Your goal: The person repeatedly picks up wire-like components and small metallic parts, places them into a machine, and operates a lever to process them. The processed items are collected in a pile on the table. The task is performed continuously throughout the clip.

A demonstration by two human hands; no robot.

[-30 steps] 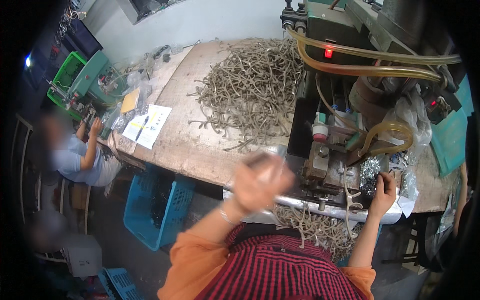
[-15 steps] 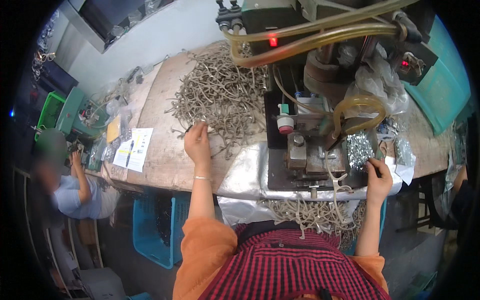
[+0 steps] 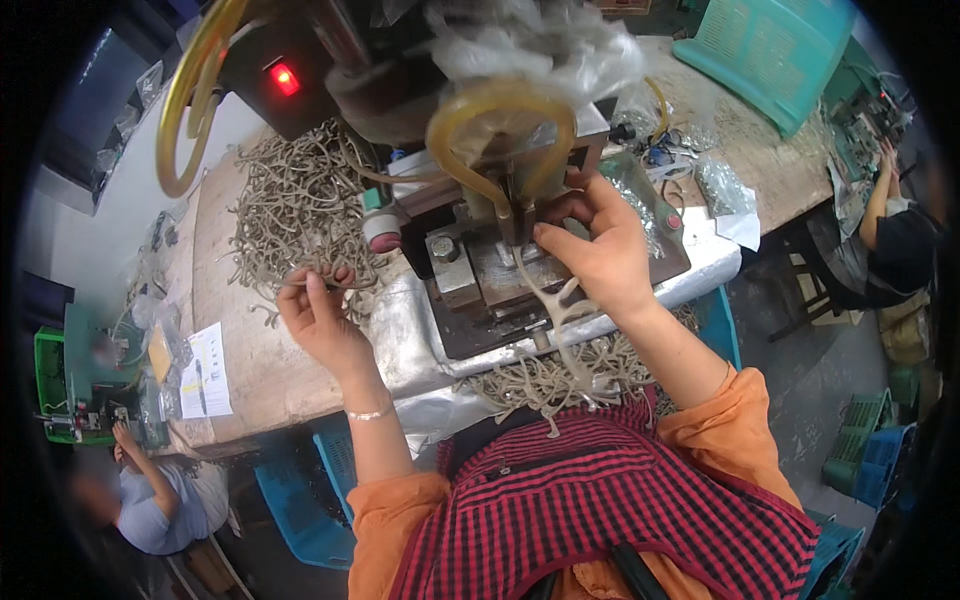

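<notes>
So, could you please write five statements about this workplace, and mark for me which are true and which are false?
1. The left hand is at the near edge of the large pile of branched pieces. True.
2. The right hand is inside a blue basket. False: it is at the machine.
3. A red light glows on the machine. True.
4. The apron is plain green. False: it is checked in red and black.
5. A co-worker in a light-blue top is at the picture's left. True.

Table (image 3: 270, 370) is moderately lit, floor (image 3: 775, 420) dim; foil (image 3: 402, 338) shows glare; red switch (image 3: 283, 78) glows; straight edges bend toward the rim; corners fall to black
</notes>
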